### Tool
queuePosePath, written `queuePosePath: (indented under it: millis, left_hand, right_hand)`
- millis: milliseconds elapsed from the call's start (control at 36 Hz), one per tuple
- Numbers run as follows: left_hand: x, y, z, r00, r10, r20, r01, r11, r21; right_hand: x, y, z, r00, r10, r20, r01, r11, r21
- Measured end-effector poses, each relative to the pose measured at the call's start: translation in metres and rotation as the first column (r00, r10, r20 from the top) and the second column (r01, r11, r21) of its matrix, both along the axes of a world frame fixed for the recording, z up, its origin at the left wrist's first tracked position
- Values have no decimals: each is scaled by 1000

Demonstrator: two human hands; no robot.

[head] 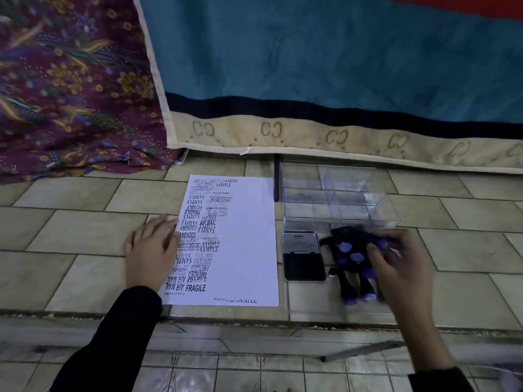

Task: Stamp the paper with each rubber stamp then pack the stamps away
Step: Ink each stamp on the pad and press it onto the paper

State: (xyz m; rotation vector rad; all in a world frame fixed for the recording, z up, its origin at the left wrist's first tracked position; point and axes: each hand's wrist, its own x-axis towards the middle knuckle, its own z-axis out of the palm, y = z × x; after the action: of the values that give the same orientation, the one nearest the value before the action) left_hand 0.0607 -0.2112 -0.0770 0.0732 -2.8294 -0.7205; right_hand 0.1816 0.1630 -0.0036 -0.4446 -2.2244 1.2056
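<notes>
Stamping step: the paper, crowded with impressions, lies on the tiled floor under the flat left hand. Near the clear box and ink pad, the right hand pinches one stamp from the stamp pile. Next, likely: ink it, press on bare paper.

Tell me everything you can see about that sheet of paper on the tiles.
The sheet of paper is white and lies flat on the tiled surface, long sides running away from the person. Its left half is crowded with overlapping black prints, some upside down: SAMPLE, FRAGILE, AIR MAIL, AMENDED, FAX OUT. The right half is mostly bare. The left hand rests flat on its left edge.
</notes>
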Motion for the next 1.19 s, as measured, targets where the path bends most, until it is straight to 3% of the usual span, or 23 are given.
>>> queuePosePath:
  millis: [139,222,472,694,806,1000,1194]
  left_hand:
    - [0,0,0,1000,-4,3,4,1000,-20]
    - [0,1,0,1000,-3,0,3,1000,-16]
    - [0,-1,-3,1000,-9,-13,9,1000,-11]
    - [-1,-1,-3,1000,-6,-4,6,1000,-16]
    - [-1,-1,-4,1000,-8,-5,8,1000,-20]
    - [-2,-3,-9,1000,-11,-21,11,1000,3]
    - [-5,-5,-9,999,-2,32,0,998,55]
  right_hand:
    - [24,28,-16,980,-194,53,187,975,119]
    - [33,34,-26,959,-270,88,259,959,113]
    - [49,36,-42,928,-347,135,317,927,203]
    - [55,42,-47,913,-344,219,292,927,237]
    - [56,44,-42,915,-300,268,208,923,325]
    - [54,47,-25,859,-214,465,55,942,331]
    - [36,28,10,944,-159,289,57,942,331]
